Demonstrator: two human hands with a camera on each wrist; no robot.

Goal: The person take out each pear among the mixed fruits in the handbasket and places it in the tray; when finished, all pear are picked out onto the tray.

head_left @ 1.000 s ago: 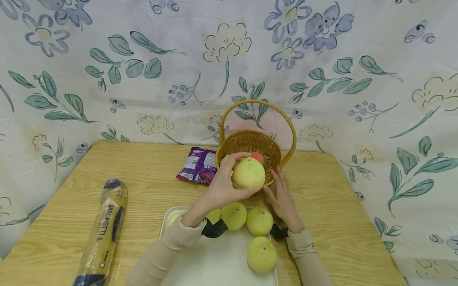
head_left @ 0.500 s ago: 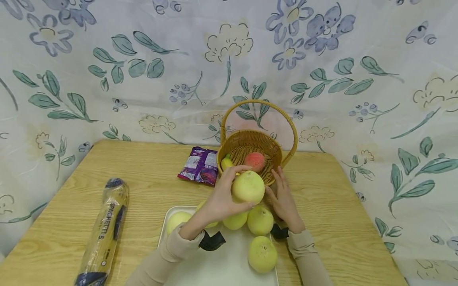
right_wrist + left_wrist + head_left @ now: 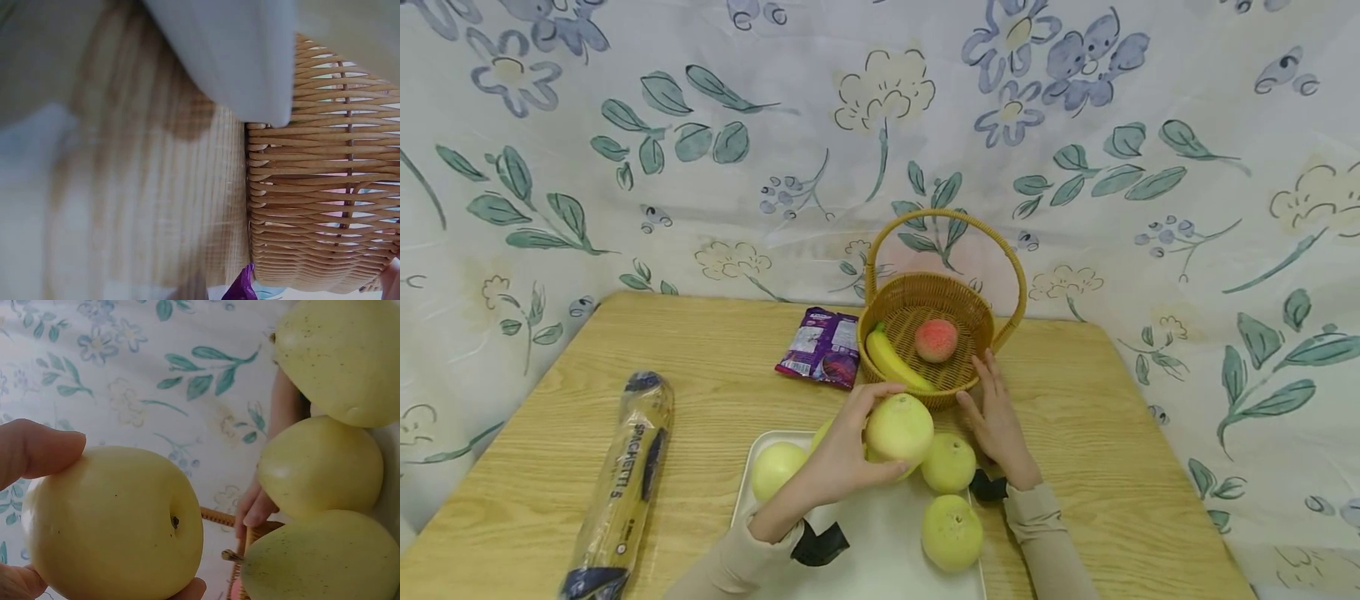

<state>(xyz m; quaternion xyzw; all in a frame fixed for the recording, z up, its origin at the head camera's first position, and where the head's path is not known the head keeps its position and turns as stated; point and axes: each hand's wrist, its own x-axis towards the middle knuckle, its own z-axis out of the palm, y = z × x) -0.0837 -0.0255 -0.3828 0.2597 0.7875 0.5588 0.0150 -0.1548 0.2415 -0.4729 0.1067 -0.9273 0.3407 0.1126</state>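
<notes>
My left hand [image 3: 831, 462] grips a pale yellow pear [image 3: 900, 428] between thumb and fingers, held over the back edge of the white tray [image 3: 872, 550]. In the left wrist view that pear [image 3: 119, 525] fills the lower left, its dimpled end facing right. My right hand [image 3: 1002, 433] lies with extended fingers against the right front side of the wicker basket [image 3: 928, 287]. In the right wrist view, the woven basket wall [image 3: 312, 206] is close up. Inside the basket are a banana [image 3: 891, 360] and a red peach [image 3: 936, 340]. Several other pears [image 3: 952, 533] sit on the tray.
A purple snack packet [image 3: 820, 346] lies left of the basket. At the table's left lies a long spaghetti pack [image 3: 622, 483]. A flower-patterned cloth [image 3: 700, 192] hangs behind the wooden table [image 3: 1120, 467]. The basket's tall handle [image 3: 951, 215] arches over its opening.
My left hand has brought the pear back from over the basket toward the tray, moving down and slightly left. The banana and peach have come into full view. My right hand stays at the basket.
</notes>
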